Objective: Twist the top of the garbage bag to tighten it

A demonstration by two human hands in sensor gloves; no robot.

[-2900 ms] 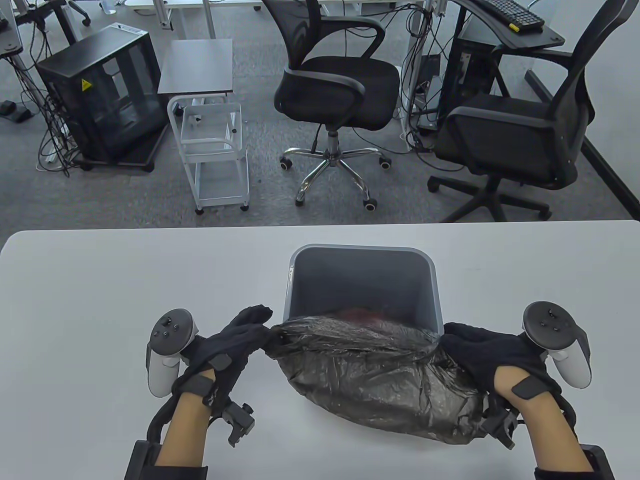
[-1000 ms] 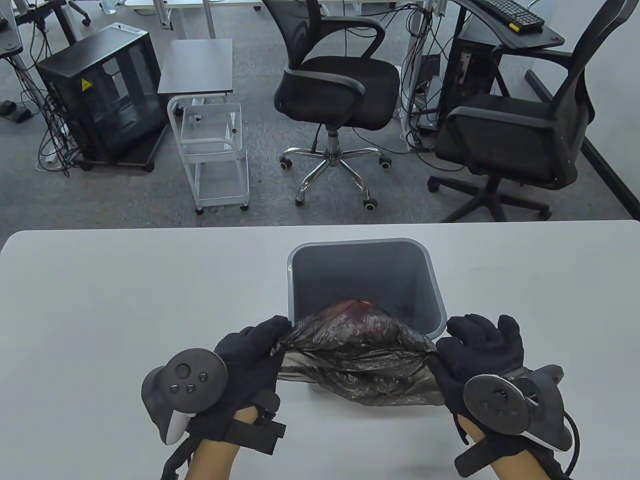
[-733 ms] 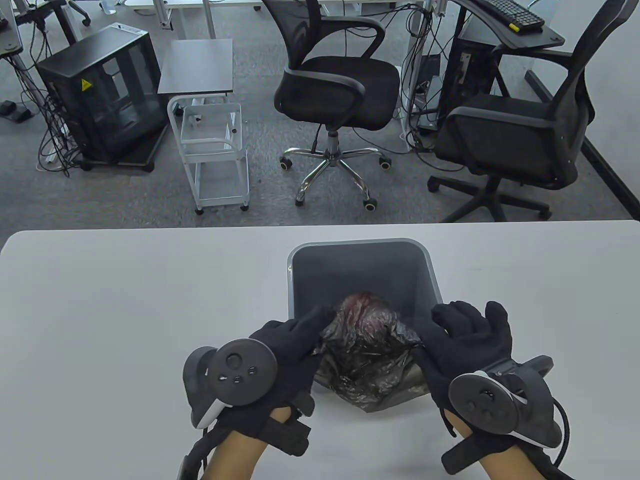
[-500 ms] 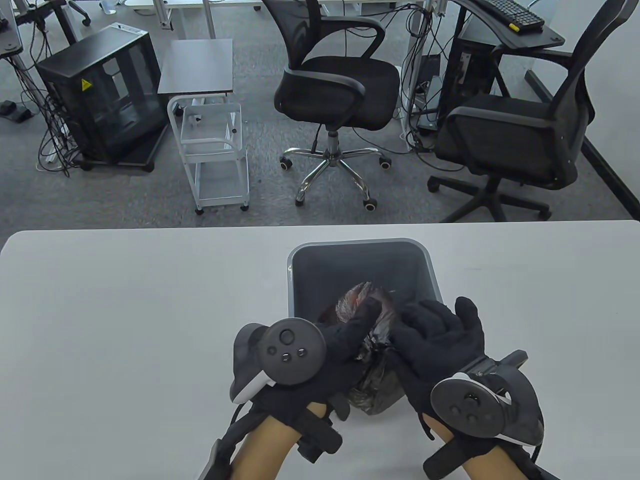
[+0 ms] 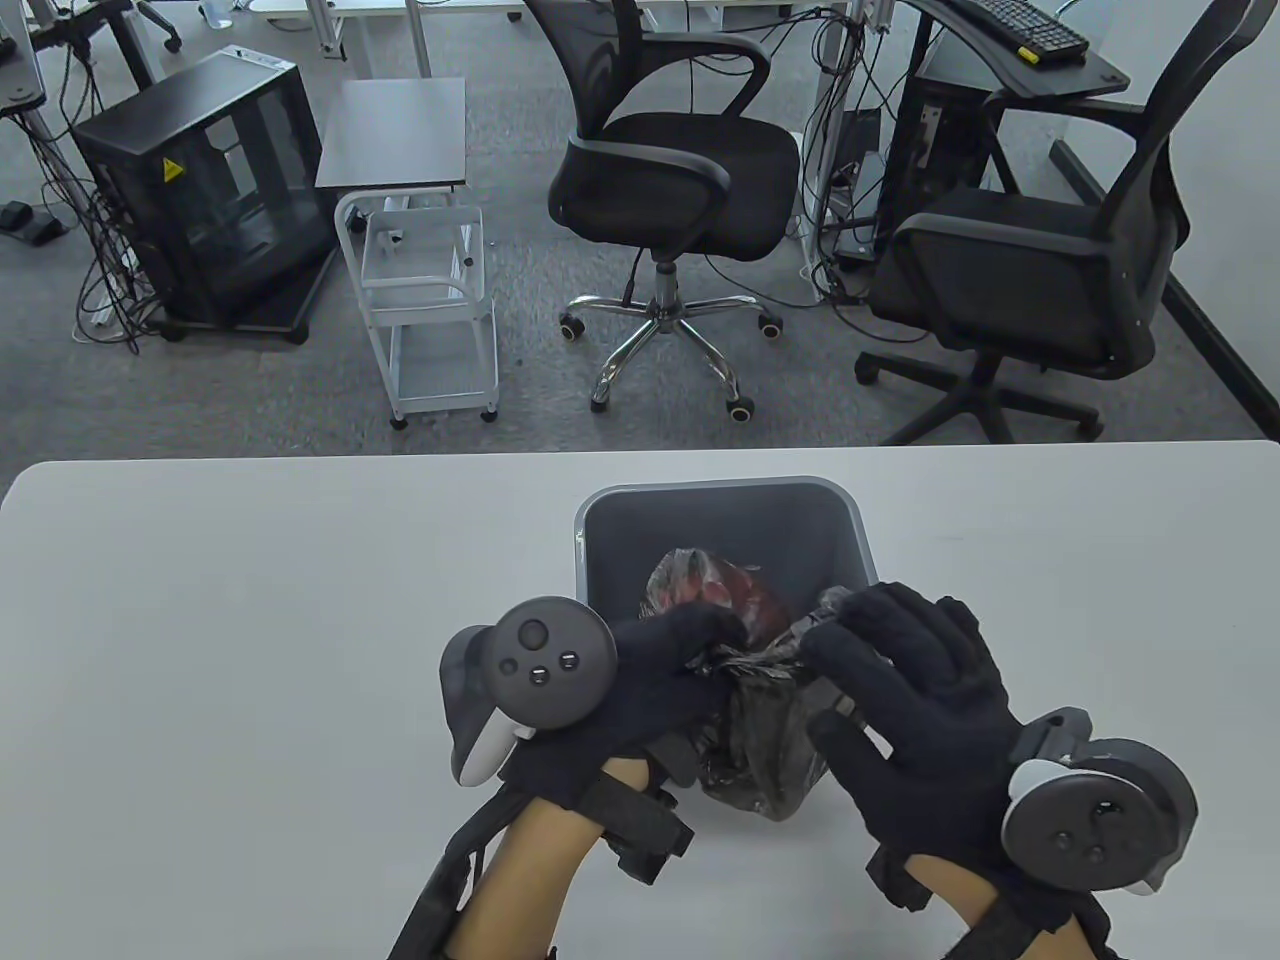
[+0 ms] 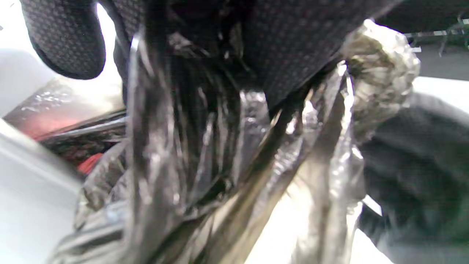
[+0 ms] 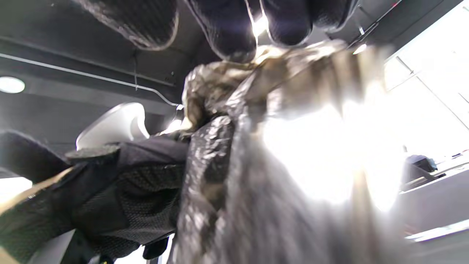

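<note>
Bin point(image 5: 860, 520) behind gathered bag point(image 5: 760, 740); 2 chairs point(image 5: 680, 170) beyond table point(image 5: 250, 620).

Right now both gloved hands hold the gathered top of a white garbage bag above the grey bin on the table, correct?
Not quite: the garbage bag is black, translucent plastic, not white, as the table view shows. The rest stands: the left hand and right hand hold its gathered top over the grey bin on the table.

Two gloved hands, one garbage bag point(image 5: 760, 730), one bin point(image 5: 860, 525), two chairs.
</note>
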